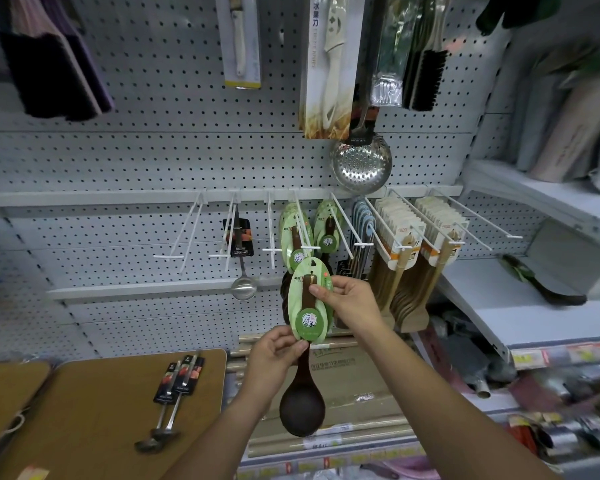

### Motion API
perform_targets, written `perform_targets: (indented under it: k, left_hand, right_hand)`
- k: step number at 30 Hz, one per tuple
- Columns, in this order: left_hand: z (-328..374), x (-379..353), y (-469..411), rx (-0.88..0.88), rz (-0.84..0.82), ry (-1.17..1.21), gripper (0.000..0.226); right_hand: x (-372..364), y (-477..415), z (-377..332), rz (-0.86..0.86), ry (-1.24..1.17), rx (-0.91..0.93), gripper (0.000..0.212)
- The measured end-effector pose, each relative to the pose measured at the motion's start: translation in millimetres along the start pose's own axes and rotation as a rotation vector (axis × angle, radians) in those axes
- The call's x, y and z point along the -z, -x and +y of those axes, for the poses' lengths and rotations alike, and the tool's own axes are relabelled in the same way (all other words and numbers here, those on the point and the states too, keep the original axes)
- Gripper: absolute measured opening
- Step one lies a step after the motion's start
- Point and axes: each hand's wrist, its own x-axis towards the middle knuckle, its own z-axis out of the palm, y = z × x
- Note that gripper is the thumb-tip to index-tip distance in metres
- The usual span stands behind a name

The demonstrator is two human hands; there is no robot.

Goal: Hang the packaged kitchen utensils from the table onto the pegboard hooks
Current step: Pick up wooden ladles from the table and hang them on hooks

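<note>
I hold a dark brown wooden spoon (302, 408) on a green oval card (309, 299) upright in front of the pegboard (153, 161). My right hand (347, 299) pinches the card near its top hole. My left hand (278, 351) pinches the card's lower edge at the spoon's neck. The card's top sits just below the tip of a white hook (307, 248) carrying several matching green-carded spoons (293, 233). Two steel ladles with black cards (177, 386) lie on the brown table (94, 410) at the lower left.
Empty white hooks (184, 237) stick out to the left, one of them with a steel ladle (241, 258). Hooks to the right carry wooden spatulas (406, 258). A steel skimmer (361, 162), knives and brushes hang above. Cardboard boxes (354, 382) lie below; shelves (534, 202) stand on the right.
</note>
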Motion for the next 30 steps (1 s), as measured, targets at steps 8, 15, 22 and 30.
perform_targets:
  k: [8,15,22,30]
  left_hand:
    - [0.5,-3.1,-10.7,0.012,0.024,0.029,0.023]
    - [-1.5,-3.5,-25.2,0.009,0.031,0.036,0.023]
    - [5.3,-5.8,-55.0,0.005,0.046,0.037,0.022]
    - [4.6,1.2,-109.9,0.054,0.042,0.015,0.019]
  right_hand:
    - [-1.5,-18.6,5.7,0.033,0.046,-0.024,0.023]
    - [-6.1,-41.3,12.1,0.092,0.127,-0.028,0.015]
    - [-9.3,-76.3,20.4,0.2,0.236,-0.039,0.016]
    - [-13.3,-129.8,29.7,0.255,0.319,-0.103,0.019]
